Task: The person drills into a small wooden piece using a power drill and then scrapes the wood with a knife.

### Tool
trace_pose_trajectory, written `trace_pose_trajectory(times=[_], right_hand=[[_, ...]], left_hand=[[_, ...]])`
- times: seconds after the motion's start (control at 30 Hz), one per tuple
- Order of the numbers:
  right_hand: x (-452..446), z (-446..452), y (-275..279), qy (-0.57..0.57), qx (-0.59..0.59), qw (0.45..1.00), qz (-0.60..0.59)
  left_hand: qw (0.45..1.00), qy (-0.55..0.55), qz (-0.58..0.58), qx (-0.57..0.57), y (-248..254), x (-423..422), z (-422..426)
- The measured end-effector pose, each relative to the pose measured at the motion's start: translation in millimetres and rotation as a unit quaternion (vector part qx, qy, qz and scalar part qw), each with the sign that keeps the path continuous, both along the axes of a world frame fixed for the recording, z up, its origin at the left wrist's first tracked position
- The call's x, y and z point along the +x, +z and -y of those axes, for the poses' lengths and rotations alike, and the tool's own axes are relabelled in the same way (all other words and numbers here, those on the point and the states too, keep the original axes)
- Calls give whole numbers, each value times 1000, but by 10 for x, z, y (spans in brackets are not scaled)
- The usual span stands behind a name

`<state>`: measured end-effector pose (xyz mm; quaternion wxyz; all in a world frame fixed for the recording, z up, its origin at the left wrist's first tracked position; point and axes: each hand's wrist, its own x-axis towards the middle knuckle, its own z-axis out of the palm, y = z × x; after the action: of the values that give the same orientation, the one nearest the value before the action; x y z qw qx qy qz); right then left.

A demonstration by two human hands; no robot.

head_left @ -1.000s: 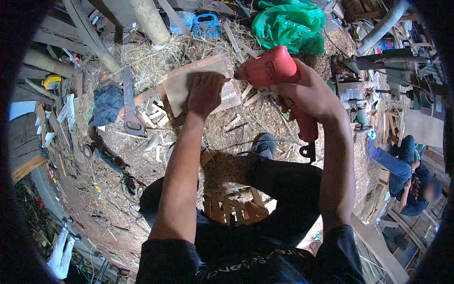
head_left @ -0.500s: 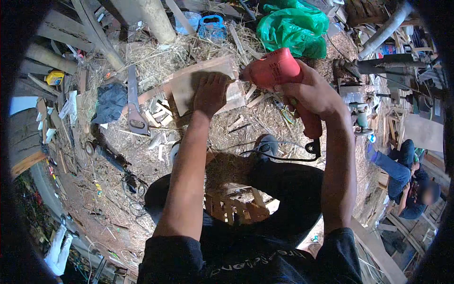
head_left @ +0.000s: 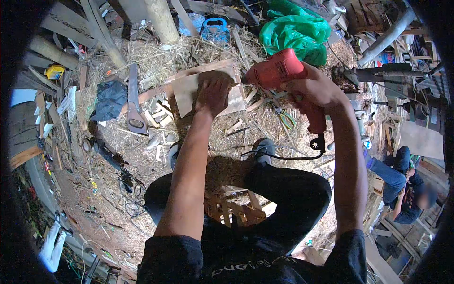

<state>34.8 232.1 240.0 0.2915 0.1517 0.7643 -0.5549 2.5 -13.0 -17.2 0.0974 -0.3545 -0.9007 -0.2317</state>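
A red power drill (head_left: 276, 70) is held in my right hand (head_left: 314, 89), its fingers wrapped round the grip. The drill's tip points left, at the right edge of a flat wooden panel (head_left: 187, 94) with strips along its edges. My left hand (head_left: 213, 97) presses on top of the panel, the fingers toward its far edge. Whether those fingers pinch anything is too dark to tell. The drill's black cord (head_left: 298, 157) curves down and left from its handle, above my knees.
A handsaw (head_left: 133, 102) and a black plastic bag (head_left: 109, 99) lie left of the panel. Green-handled pliers (head_left: 286, 118) rest on the straw below the drill. A green bag (head_left: 295, 35) lies beyond. At the right, another person (head_left: 409, 189) sits among wood.
My right hand and the drill have shifted slightly right and down, away from the panel's edge. The pliers now show more fully. My left hand remains on the panel.
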Motion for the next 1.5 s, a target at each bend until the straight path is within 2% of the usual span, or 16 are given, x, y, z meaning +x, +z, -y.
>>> trace_pose_trajectory(times=[0.1, 0.23, 0.33, 0.43, 0.53, 0.63, 0.73, 0.83, 0.9, 1.03, 1.13, 1.23, 1.33, 1.5], right_hand=[[10, 128, 80, -4, 60, 998, -17], [-1, 115, 31, -5, 53, 998, -22], [-7, 104, 3, 8, 61, 998, -25], [-40, 91, 45, 22, 49, 999, -7], [-55, 71, 1, 19, 42, 999, 0], [-62, 65, 16, 12, 31, 999, 18], [-47, 11, -58, 14, 18, 1000, 1], [-42, 0, -75, 22, 17, 1000, -5], [-58, 1, -21, 23, 19, 999, 26], [-17, -9, -53, 20, 24, 1000, -1], [0, -32, -134, 28, 15, 999, -19], [-8, -19, -133, 36, 12, 999, -31], [10, -10, -182, 30, 16, 997, -66], [21, -16, -211, 29, -16, 999, -29]], left_hand=[[1000, 3, 2, -2, 55, -5, -9], [1000, 8, 17, -4, 38, -1, -18], [995, -6, 49, -83, 10, -17, 14], [991, -13, 58, -123, 36, -36, 11], [983, -6, 115, -145, 154, -21, -1], [1000, 22, -13, -12, 36, 0, -43], [996, -15, 59, -67, 54, -29, -6], [992, 22, 57, -113, 67, 6, -18], [987, 10, 94, -133, 74, -16, -7], [972, 15, 142, -186, 229, 3, -29], [987, 45, 65, -137, 46, 37, -18], [980, 14, 132, -151, 11, -42, -15], [980, 22, 96, -171, 41, -8, -12], [988, 15, 73, -134, 54, 8, -2]])
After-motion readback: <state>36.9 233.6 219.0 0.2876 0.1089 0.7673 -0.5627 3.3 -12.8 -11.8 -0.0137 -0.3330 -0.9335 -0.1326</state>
